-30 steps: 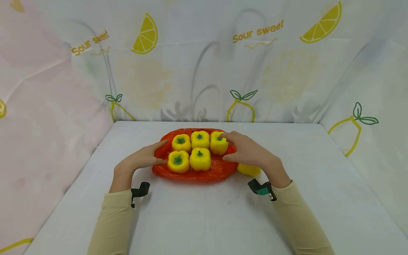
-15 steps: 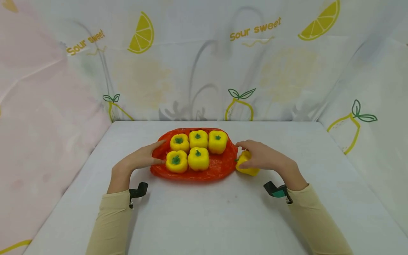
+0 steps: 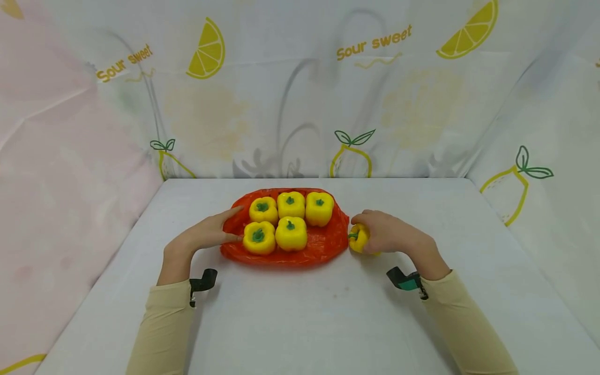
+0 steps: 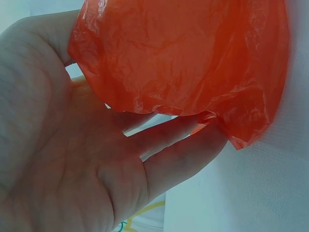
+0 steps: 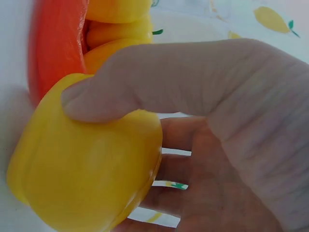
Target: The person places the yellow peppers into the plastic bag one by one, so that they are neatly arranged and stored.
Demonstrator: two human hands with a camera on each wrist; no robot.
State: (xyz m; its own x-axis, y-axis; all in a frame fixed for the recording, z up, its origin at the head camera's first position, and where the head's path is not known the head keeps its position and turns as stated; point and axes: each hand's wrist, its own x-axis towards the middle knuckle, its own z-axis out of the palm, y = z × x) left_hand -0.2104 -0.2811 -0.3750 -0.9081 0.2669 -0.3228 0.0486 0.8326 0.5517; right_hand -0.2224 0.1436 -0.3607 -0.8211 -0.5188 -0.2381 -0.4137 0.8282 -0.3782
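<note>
A red plastic bag point(image 3: 323, 245) lies spread on the table with several yellow bell peppers point(image 3: 291, 234) standing in it, green stems up. At its left edge is my left hand point(image 3: 208, 232), fingers extended and spread; in the left wrist view, the thumb and fingertips pass behind the red plastic point(image 4: 169, 58). Just right of the bag, my right hand point(image 3: 389, 233) grips another yellow bell pepper point(image 3: 358, 240), its stem toward the bag. In the right wrist view, the thumb presses that pepper point(image 5: 91, 164) from one side and the fingers reach behind it.
A white table point(image 3: 300, 323) bears the bag and pepper. Behind it hangs a white curtain point(image 3: 281, 94) with lemon prints, and similar cloth encloses both sides. A small dark camera point(image 3: 203, 280) is strapped at the left wrist, another camera point(image 3: 404, 279) at the right.
My right hand has moved right from over the bag's peppers to the loose pepper and closed around it, turning its stem more into view. The left hand stays at the bag's edge.
</note>
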